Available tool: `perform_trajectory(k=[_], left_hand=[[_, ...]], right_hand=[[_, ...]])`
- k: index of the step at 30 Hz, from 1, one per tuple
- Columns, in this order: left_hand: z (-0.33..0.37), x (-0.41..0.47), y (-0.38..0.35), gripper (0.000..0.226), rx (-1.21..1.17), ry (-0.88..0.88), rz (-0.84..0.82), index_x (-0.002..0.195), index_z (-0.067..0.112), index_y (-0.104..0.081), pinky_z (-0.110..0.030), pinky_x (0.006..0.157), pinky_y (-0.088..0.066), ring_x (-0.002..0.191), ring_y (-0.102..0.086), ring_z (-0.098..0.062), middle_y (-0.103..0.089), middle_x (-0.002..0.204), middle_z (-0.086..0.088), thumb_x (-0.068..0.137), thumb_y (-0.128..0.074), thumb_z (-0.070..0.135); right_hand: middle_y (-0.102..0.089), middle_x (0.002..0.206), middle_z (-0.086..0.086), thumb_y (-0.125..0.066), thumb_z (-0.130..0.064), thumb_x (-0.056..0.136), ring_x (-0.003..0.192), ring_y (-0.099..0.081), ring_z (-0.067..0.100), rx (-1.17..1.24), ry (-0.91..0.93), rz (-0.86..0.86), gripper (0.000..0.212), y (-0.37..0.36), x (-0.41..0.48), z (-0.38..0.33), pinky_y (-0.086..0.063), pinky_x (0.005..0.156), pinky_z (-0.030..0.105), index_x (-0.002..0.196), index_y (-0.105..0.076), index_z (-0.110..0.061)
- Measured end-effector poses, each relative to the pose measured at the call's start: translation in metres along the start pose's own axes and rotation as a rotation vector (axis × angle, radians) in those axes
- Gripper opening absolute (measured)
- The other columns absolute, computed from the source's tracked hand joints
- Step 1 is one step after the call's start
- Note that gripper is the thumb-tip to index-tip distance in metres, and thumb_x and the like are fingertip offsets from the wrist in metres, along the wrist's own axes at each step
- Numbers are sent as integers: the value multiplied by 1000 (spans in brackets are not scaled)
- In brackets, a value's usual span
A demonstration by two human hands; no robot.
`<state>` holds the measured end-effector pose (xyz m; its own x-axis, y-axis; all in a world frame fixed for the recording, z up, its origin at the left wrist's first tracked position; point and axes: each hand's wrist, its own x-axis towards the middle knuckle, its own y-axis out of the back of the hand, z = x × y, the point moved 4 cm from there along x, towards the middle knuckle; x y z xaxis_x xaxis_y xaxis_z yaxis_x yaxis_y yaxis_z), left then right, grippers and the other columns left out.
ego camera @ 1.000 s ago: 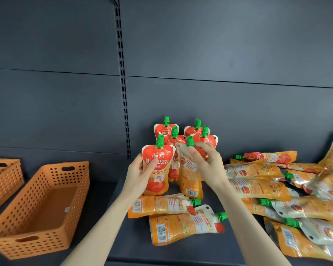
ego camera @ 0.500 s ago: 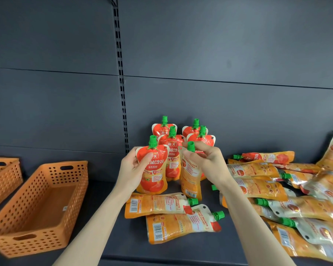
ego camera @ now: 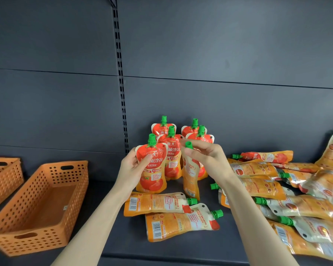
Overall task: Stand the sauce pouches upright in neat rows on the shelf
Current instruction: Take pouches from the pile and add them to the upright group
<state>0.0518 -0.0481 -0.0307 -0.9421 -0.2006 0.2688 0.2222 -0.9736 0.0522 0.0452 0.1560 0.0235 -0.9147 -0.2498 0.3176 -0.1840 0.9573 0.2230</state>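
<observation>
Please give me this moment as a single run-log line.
left hand: holds front pouch upright | right hand: pinches turned pouch near cap | standing behind: four | lying: pile on right

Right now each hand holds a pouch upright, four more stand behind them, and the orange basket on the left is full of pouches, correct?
Not quite. The head view shows the orange basket empty. The rest holds: left hand and right hand each hold a pouch upright, with four standing pouches behind.
</observation>
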Motion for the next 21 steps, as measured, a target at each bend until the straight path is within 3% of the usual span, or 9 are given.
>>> perform_trajectory(k=[4, 8, 14, 21], left_hand=[[0, 1, 3, 29, -16, 6, -18, 114, 24, -57, -28, 84, -52, 102, -62, -10, -65, 111, 7, 86, -61, 27], [1, 1, 4, 25, -26, 4, -21, 111, 22, -58, -25, 80, -52, 100, -63, -10, -66, 107, 7, 87, -61, 24], [1, 3, 13, 20, -44, -3, 5, 106, 26, -59, -22, 74, -50, 95, -64, -7, -67, 103, 9, 87, -61, 24], [-5, 12, 21, 33, -30, 27, 10, 119, 20, -55, -30, 84, -51, 105, -61, -13, -65, 111, 4, 87, -59, 28]], right_hand=[[-73, 99, -3, -72, -12, 79, 92, -68, 8, 108, 60, 190, 17, 8, 7, -12, -54, 77, 18, 95, -74, -11], [-73, 95, 8, -79, -17, 71, 80, -70, 18, 124, 56, 306, 13, 5, 15, -17, -57, 68, 25, 81, -73, -11], [-71, 96, 9, -82, -22, 68, 84, -70, 27, 109, 34, 402, 27, -9, 22, -3, -58, 78, 45, 81, -66, -3], [-66, 82, -2, -80, -28, 71, 77, -64, 16, -25, 57, 471, 23, -25, 30, 1, -54, 67, 26, 78, -62, -16]])
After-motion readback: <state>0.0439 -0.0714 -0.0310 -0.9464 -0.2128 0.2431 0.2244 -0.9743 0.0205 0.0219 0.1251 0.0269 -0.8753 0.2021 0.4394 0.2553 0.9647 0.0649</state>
